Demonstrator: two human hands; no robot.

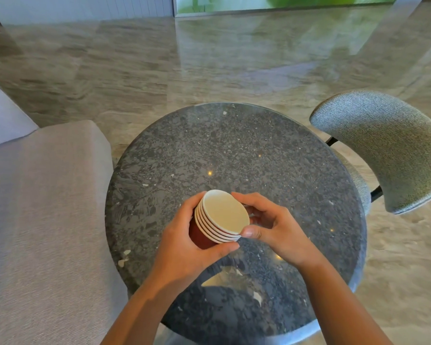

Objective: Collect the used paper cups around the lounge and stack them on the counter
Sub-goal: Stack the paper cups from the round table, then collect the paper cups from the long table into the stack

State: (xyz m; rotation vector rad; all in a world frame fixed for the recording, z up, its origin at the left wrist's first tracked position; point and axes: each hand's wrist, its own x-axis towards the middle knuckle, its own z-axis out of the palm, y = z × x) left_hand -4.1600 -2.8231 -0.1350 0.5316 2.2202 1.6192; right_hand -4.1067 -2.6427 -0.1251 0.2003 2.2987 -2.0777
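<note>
1. Four or five nested cups (pixel 220 217), held tilted above round table (pixel 234 158).
2. Left hand (pixel 184 247) wraps stack; right hand (pixel 271 225) fingertips pinch top rim.
3. Press rims flush, keep stack level before carrying.

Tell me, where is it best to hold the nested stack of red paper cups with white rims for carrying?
Probably around the red wall of the nested stack of red paper cups, below the white rims, coming from the side as the left hand does. The stack tilts and the rims are thin, so the right hand should only steady the top.
</note>
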